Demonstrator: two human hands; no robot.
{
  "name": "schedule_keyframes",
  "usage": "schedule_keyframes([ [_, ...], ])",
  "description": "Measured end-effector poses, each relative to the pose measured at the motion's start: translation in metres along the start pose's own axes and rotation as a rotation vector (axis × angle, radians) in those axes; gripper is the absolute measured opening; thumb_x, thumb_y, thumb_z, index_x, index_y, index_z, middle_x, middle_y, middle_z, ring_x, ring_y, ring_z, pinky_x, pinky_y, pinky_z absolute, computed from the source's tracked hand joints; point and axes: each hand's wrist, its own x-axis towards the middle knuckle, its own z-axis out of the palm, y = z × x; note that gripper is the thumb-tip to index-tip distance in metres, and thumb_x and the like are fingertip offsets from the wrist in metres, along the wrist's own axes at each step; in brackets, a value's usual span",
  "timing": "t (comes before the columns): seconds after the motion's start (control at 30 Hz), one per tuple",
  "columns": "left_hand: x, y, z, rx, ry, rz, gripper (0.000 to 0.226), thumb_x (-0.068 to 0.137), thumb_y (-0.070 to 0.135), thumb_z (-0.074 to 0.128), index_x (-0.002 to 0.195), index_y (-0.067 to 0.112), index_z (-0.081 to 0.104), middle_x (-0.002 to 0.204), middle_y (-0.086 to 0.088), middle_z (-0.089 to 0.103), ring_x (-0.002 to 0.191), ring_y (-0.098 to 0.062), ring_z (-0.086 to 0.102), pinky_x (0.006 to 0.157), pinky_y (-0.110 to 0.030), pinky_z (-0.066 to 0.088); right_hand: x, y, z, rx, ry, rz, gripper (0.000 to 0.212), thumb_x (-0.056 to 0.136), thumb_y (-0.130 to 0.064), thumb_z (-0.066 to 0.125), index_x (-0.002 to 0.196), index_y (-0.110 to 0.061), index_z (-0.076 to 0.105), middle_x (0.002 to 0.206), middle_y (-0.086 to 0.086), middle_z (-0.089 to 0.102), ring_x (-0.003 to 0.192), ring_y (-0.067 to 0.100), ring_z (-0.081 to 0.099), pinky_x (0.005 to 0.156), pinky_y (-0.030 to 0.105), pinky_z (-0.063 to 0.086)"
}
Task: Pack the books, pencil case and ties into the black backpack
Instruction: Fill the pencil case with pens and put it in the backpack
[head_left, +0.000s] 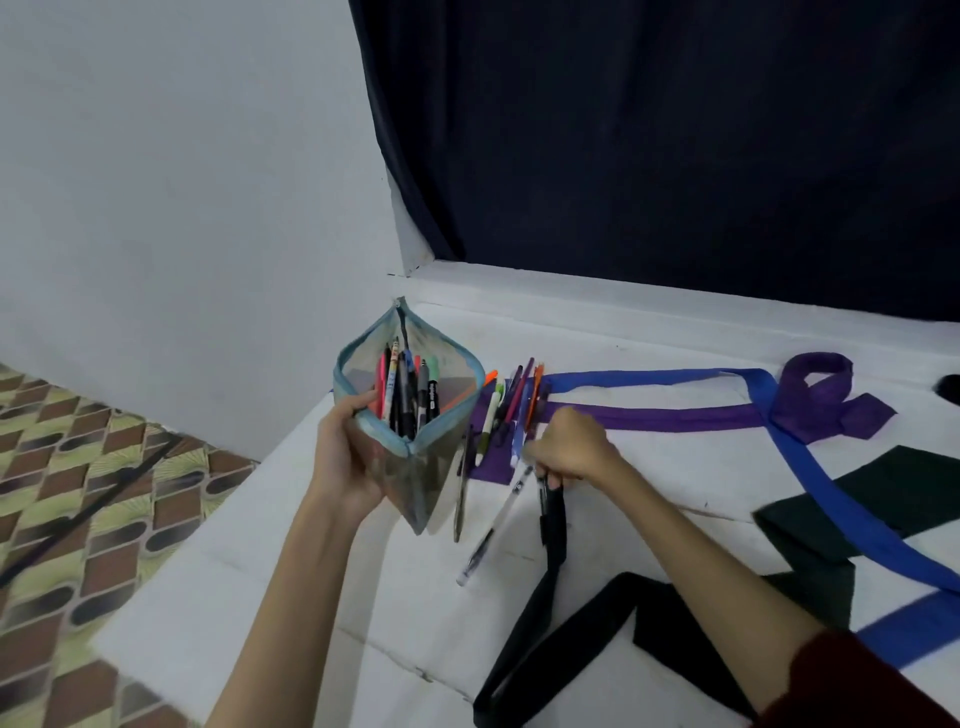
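Mostly cloth & plastic, matt finishes.
Pencil case (415, 467): see-thru mesh/plastic w/ pale blue zip trim; pens inside (408, 395) glossy plastic. Ties, purple (675, 415), blue (831, 499), black (545, 639): smooth woven cloth, slight sheen. Surface (260, 597): white, matt. Curtain (675, 156): dark matt cloth.

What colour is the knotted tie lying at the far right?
Purple tie, seen in the head view.
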Motion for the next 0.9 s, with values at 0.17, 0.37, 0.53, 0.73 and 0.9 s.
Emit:
schedule_keyframes([
  [0.17, -0.006, -0.003, -0.004, 0.056, 0.007, -0.016, 0.064, 0.069, 0.035, 0.058, 0.129, 0.014, 0.058, 0.107, -0.009, 0.064, 0.084, -0.022, 0.064, 0.064, -0.027, 0.055, -0.006, 0.002, 0.040, -0.094, -0.054, 0.002, 0.020, 0.081, -0.025, 0.060, 0.069, -0.013, 0.051, 0.067, 0.003, 0.062, 0.060, 0.018, 0.058, 0.061, 0.026, 0.049],
  [0.37, -0.006, -0.009, -0.005, 0.049, 0.029, -0.035, 0.061, 0.076, 0.031, 0.058, 0.134, 0.013, 0.053, 0.122, -0.012, 0.061, 0.101, -0.028, 0.060, 0.079, -0.036, 0.052, -0.007, 0.008, 0.029, 0.271, -0.005, 0.113, 0.021, 0.082, -0.022, 0.061, 0.066, -0.008, 0.058, 0.048, 0.002, 0.060, 0.029, 0.009, 0.051, 0.042, 0.019, 0.039],
  [0.53, -0.005, -0.016, 0.011, 0.030, -0.023, -0.030, 0.042, 0.085, 0.025, 0.049, 0.123, 0.012, 0.062, 0.102, -0.011, 0.069, 0.084, -0.026, 0.067, 0.070, -0.033, 0.054, -0.012, 0.007, -0.042, 0.823, 0.407, -0.007, 0.024, 0.090, -0.009, 0.055, 0.067, -0.005, 0.059, 0.053, 0.008, 0.063, 0.035, 0.011, 0.055, 0.037, 0.019, 0.042],
  [0.73, 0.004, -0.033, 0.034, 0.071, -0.042, -0.099, 0.050, 0.081, 0.026, 0.055, 0.128, 0.012, 0.059, 0.119, -0.016, 0.064, 0.100, -0.030, 0.062, 0.080, -0.037, 0.052, -0.048, -0.028, -0.099, 0.837, 0.492, -0.541, 0.013, 0.079, 0.006, 0.063, 0.074, -0.006, 0.063, 0.072, 0.013, 0.069, 0.065, 0.025, 0.070, 0.062, 0.027, 0.058],
  [0.9, 0.007, -0.045, 0.051, 0.032, -0.074, -0.134, 0.051, 0.079, 0.024, 0.058, 0.128, 0.010, 0.059, 0.115, -0.016, 0.062, 0.102, -0.031, 0.059, 0.080, -0.038, 0.052, -0.040, -0.030, -0.060, 0.069, 0.478, -0.938, 0.011, 0.079, 0.000, 0.065, 0.087, -0.002, 0.073, 0.082, 0.007, 0.072, 0.071, 0.017, 0.067, 0.068, 0.031, 0.058],
])
